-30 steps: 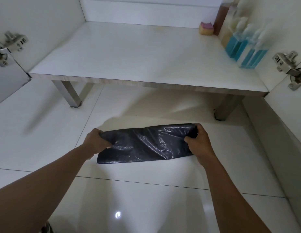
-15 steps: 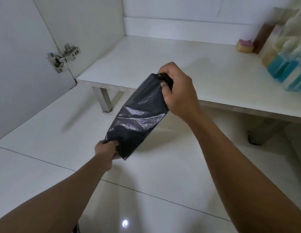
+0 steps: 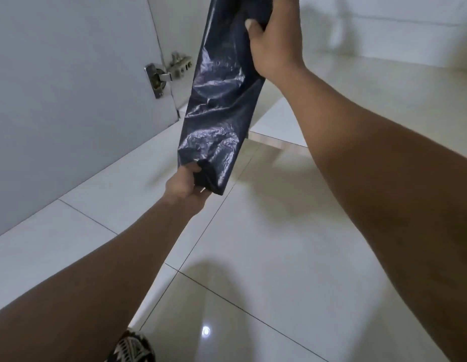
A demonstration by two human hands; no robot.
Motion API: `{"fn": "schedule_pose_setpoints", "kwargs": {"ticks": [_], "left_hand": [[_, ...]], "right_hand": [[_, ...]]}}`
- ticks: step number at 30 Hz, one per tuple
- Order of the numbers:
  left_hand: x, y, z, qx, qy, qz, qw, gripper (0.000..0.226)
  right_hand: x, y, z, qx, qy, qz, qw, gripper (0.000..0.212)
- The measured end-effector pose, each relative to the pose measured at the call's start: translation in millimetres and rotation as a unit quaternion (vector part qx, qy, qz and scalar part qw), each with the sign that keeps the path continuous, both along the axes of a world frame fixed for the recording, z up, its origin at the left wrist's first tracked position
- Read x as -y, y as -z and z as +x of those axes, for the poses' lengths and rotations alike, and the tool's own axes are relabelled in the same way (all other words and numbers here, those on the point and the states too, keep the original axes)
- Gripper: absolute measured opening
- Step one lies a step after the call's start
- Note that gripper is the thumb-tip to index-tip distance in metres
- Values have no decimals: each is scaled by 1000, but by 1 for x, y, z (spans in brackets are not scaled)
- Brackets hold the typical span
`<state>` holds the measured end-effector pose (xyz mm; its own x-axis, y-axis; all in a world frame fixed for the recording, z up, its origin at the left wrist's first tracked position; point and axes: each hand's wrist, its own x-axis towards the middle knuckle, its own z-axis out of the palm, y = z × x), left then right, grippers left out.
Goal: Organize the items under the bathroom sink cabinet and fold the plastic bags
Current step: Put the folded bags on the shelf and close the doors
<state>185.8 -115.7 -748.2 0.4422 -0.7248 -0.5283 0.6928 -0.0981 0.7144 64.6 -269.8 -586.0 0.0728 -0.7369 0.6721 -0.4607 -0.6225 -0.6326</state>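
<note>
A dark, shiny plastic bag (image 3: 219, 100), folded into a long strip, hangs nearly upright in the air in front of the cabinet. My right hand (image 3: 275, 37) grips its upper end at the top of the view, where the bag runs out of frame. My left hand (image 3: 186, 185) pinches its lower end above the floor tiles. The strip is stretched between both hands and leans slightly to the right at the top.
The open white cabinet door (image 3: 70, 100) stands at the left, with its metal hinge (image 3: 159, 78). The cabinet floor shelf (image 3: 357, 87) lies behind the bag. Glossy white floor tiles (image 3: 279, 257) spread below. A patterned shoe (image 3: 133, 346) shows at the bottom edge.
The bag went from lying flat and horizontal near the floor to a steep, nearly upright stretch. My right hand rose to the top of the view; the camera turned left.
</note>
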Motion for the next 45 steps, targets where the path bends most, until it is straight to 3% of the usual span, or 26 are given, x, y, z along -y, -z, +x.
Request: {"fn": "schedule_pose_setpoints", "kwargs": {"ticks": [4,8,12,15,18,21,23,25,27,31,36,39,42,45], "left_hand": [[15,-29,0,-40,-8,-49,998,24],[29,-63,4,-9,1,-84,996,24],[40,-91,4,-20,-3,-95,995,12],[49,-105,3,33,13,-77,996,21],[53,-111,6,166,71,52,982,51],[49,-97,6,313,20,155,937,87],[37,-80,-3,456,-48,124,880,80],[21,-64,-11,597,-74,54,797,67],[13,-53,-13,666,-60,12,743,65],[25,-50,-8,676,-11,79,732,65],[46,-58,9,618,-47,140,772,73],[34,-50,7,705,-117,58,697,61],[30,-41,7,804,16,-26,593,51],[42,-44,10,839,128,13,529,51]], "right_hand": [[-9,30,-12,-1,-34,46,998,65],[-33,68,-23,-49,-80,175,980,48],[-45,81,-34,-76,-82,189,976,34],[-48,80,-36,-92,-96,219,967,32],[-49,81,-35,-150,-113,231,955,37],[-52,84,-33,-216,-97,206,949,41],[-53,87,-33,-209,-85,196,954,39],[-54,89,-33,-215,-79,175,957,36],[-55,90,-33,-246,-81,143,955,36],[-51,86,-32,-315,-81,140,935,48],[-36,81,-27,-426,-70,174,885,58],[-25,79,-26,-456,-43,173,872,60],[-22,83,-25,-407,-42,162,898,58],[-23,84,-29,-335,-47,153,929,47]]}}
